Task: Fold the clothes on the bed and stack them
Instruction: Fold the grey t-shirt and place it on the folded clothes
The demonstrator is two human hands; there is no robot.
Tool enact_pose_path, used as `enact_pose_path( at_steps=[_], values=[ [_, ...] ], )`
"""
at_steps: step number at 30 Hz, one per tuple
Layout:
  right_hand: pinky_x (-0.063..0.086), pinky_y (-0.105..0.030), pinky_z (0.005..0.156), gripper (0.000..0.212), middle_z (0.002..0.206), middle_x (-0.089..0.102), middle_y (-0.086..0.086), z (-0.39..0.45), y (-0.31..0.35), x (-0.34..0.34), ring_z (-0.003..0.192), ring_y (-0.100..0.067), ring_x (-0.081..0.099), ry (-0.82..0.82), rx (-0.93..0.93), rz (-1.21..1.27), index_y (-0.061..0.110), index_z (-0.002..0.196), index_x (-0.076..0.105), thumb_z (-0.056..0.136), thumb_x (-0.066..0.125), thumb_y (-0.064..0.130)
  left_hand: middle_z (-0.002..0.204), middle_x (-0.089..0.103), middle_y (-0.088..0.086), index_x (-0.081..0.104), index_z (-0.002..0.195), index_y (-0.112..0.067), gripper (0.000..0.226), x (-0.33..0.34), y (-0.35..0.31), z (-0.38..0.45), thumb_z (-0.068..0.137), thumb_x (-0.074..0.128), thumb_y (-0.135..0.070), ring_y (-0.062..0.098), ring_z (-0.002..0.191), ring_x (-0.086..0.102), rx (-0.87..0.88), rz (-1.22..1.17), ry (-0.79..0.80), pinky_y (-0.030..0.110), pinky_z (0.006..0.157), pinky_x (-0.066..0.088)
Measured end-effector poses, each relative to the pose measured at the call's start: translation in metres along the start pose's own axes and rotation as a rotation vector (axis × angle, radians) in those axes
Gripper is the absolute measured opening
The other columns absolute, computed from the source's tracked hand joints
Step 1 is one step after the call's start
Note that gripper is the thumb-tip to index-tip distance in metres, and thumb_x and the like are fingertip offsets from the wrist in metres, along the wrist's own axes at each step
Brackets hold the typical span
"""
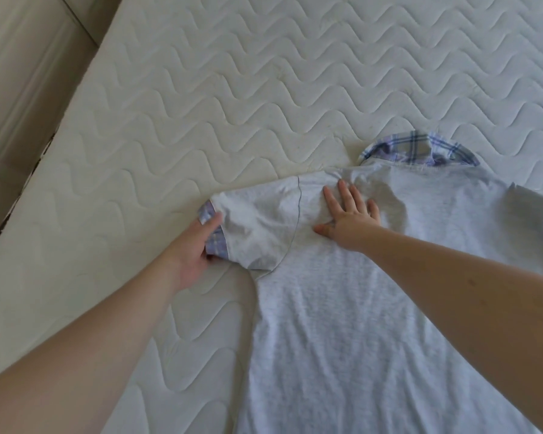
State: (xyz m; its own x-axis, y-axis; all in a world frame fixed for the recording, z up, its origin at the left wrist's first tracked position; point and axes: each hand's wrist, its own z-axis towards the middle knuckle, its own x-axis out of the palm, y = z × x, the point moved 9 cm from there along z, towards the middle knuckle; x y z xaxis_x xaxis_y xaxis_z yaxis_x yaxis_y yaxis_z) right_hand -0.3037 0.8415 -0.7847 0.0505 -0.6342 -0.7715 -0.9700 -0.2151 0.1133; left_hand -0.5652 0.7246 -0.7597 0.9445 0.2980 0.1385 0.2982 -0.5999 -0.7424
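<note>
Light grey short-sleeved shirt with blue plaid collar [373, 292] lies flat on white quilted mattress [217, 89]. My left hand [192, 255] pinches plaid sleeve cuff [212, 236], grip narrow on fabric; my right hand [347, 214] presses shoulder, fingers spread wide.

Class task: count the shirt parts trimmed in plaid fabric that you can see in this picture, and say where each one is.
2. The plaid collar lies at the shirt's far end; the plaid sleeve cuff is gripped by the left hand. The other sleeve's cuff runs out of frame.
</note>
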Motion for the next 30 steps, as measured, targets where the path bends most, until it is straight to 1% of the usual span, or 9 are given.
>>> enact_pose_path(
  at_steps=[3, 6, 10, 14, 16, 19, 23, 26, 30],
  values=[
    [-0.006, -0.052, 0.120, 0.087, 0.157, -0.035, 0.005, -0.001, 0.001, 0.000, 0.147, -0.019, -0.025, -0.015, 0.026, -0.017, 0.040, 0.150, -0.024, 0.093, 0.035, 0.069, 0.129, 0.064, 0.004, 0.051, 0.137, -0.015, 0.065, 0.011, 0.004, -0.007, 0.078, 0.075, -0.027, 0.018, 0.116, 0.061, 0.059, 0.062, 0.202, 0.029, 0.093, 0.052],
    [-0.007, -0.053, 0.120, 0.086, 0.159, -0.031, 0.003, -0.007, 0.005, -0.005, 0.149, -0.021, -0.021, -0.031, 0.074, -0.028, 0.037, 0.152, -0.020, 0.095, 0.038, 0.065, 0.120, 0.068, -0.003, 0.058, 0.127, -0.021, 0.050, 0.023, 0.007, -0.014, 0.081, 0.074, -0.013, 0.013, 0.109, 0.062, 0.032, 0.083, 0.271, 0.026, 0.090, 0.050],
    [-0.007, -0.047, 0.120, 0.076, 0.164, -0.017, -0.001, -0.026, 0.033, -0.016, 0.150, -0.023, -0.014, -0.193, -0.020, -0.001, 0.029, 0.156, -0.010, 0.101, 0.039, 0.049, 0.095, 0.070, -0.014, 0.065, 0.105, -0.031, 0.026, 0.010, 0.001, -0.003, 0.084, 0.063, -0.046, 0.010, 0.087, 0.057, -0.047, 0.171, 0.080, 0.030, 0.073, 0.036],
    [-0.004, -0.041, 0.121, 0.067, 0.165, -0.005, 0.002, -0.056, 0.091, -0.009, 0.151, -0.018, -0.008, -0.288, -0.236, 0.100, 0.027, 0.157, -0.001, 0.103, 0.035, 0.041, 0.107, 0.067, 0.009, 0.068, 0.092, -0.018, 0.035, -0.025, -0.034, 0.003, 0.097, 0.048, -0.047, 0.022, 0.100, 0.061, 0.079, 0.384, -0.326, 0.034, 0.092, 0.044],
    [-0.002, -0.040, 0.121, 0.064, 0.165, 0.000, 0.002, -0.070, 0.118, 0.001, 0.152, -0.019, -0.004, -0.290, -0.294, 0.144, 0.025, 0.157, 0.004, 0.103, 0.035, 0.040, 0.096, 0.066, 0.010, 0.068, 0.091, -0.010, 0.038, -0.034, -0.055, -0.001, 0.097, 0.048, -0.041, 0.022, 0.090, 0.059, 0.204, 0.509, -0.443, 0.032, 0.081, 0.043],
    [0.005, -0.040, 0.120, 0.061, 0.162, 0.017, -0.003, -0.086, 0.156, 0.016, 0.150, -0.023, 0.010, -0.333, -0.372, 0.160, 0.024, 0.154, 0.021, 0.099, 0.044, 0.035, 0.088, 0.066, 0.006, 0.067, 0.084, -0.018, 0.031, -0.038, -0.057, 0.002, 0.082, 0.057, -0.047, 0.021, 0.083, 0.060, 0.213, 0.465, -0.417, 0.035, 0.077, 0.047],
    [0.007, -0.040, 0.119, 0.065, 0.162, 0.016, -0.003, -0.082, 0.172, 0.041, 0.149, -0.024, 0.009, -0.283, -0.348, 0.150, 0.026, 0.152, 0.024, 0.093, 0.050, 0.033, 0.108, 0.068, 0.007, 0.060, 0.089, -0.028, 0.030, -0.032, -0.015, 0.007, 0.073, 0.065, -0.053, 0.031, 0.104, 0.065, 0.043, 0.317, -0.289, 0.050, 0.092, 0.053],
    [0.007, -0.040, 0.118, 0.062, 0.161, 0.018, -0.003, -0.078, 0.169, 0.045, 0.149, -0.025, 0.011, -0.306, -0.336, 0.166, 0.026, 0.151, 0.030, 0.093, 0.053, 0.031, 0.093, 0.063, -0.003, 0.061, 0.097, -0.023, 0.031, -0.027, -0.004, -0.005, 0.081, 0.071, -0.048, 0.018, 0.088, 0.062, 0.100, 0.440, -0.295, 0.029, 0.078, 0.051],
    [0.033, -0.042, 0.102, 0.031, 0.124, 0.061, -0.006, -0.087, 0.153, 0.028, 0.119, -0.034, 0.052, -0.543, -0.329, 0.308, 0.015, 0.115, 0.067, 0.085, 0.067, 0.024, 0.097, 0.057, -0.005, 0.056, 0.109, -0.017, 0.041, -0.045, 0.002, -0.023, 0.080, 0.077, -0.038, 0.013, 0.086, 0.053, 0.163, 0.565, -0.467, 0.022, 0.070, 0.037]
  ],
)
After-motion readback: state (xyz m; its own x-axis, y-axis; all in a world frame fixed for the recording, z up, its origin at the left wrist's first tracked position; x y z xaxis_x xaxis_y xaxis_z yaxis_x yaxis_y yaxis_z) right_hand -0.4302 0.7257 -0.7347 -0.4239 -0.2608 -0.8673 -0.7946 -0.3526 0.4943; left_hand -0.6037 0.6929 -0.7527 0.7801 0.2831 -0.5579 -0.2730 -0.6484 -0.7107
